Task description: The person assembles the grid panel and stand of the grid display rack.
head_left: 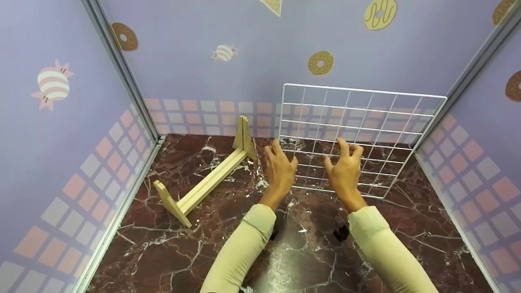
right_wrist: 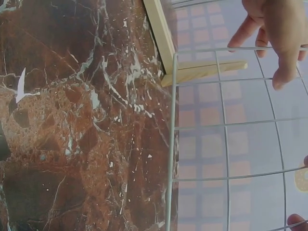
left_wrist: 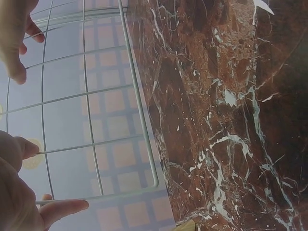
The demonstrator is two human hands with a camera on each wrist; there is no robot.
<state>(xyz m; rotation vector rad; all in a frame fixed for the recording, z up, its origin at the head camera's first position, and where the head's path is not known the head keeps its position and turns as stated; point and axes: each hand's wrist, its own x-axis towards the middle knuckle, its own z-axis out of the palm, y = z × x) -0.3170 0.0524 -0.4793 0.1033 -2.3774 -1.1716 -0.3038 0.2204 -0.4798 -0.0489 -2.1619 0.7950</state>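
A white wire grid panel (head_left: 352, 142) stands nearly upright, its lower edge by the dark marble-patterned surface. My left hand (head_left: 281, 169) holds the panel's left edge; its fingers spread along the edge wire in the left wrist view, with the thumb (left_wrist: 29, 147) at an inner wire. Around the mesh nearer the middle, my right hand (head_left: 346, 171) grips the wires with bent fingers. Only fingertips (right_wrist: 294, 220) of that hand show in the right wrist view. To the left lies a wooden rack (head_left: 213, 177) with two upright end pieces joined by a long double bar.
Purple printed walls (head_left: 260, 69) enclose the marble-patterned surface (head_left: 163, 252) at the back and both sides. Metal strips (head_left: 122, 73) run along the corners. Small white scraps (head_left: 302, 230) and a dark object (head_left: 341, 232) lie near the forearms.
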